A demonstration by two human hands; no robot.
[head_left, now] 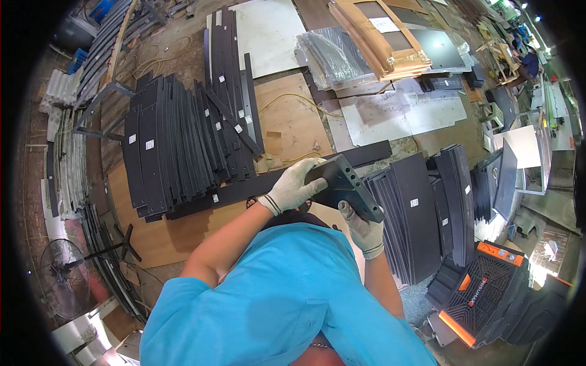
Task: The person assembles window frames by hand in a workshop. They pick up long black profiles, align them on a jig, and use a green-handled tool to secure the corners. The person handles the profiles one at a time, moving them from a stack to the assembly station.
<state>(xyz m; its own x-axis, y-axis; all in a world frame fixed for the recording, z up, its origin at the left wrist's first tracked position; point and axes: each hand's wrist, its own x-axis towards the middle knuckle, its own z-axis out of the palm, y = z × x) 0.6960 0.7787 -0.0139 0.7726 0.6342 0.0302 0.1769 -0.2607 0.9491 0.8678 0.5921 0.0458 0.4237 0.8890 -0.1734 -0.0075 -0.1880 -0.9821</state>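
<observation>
Looks like a flat dark-grey panel (342,186) with round holes (353,177) along one long edge; runs aslant, far left to near right, gripped between left hand (294,186) and right hand (364,229).

The held panel (342,188) sits between a left stack (162,152) of strips and a right stack (418,210); a fan (61,268) stands farther left.
</observation>
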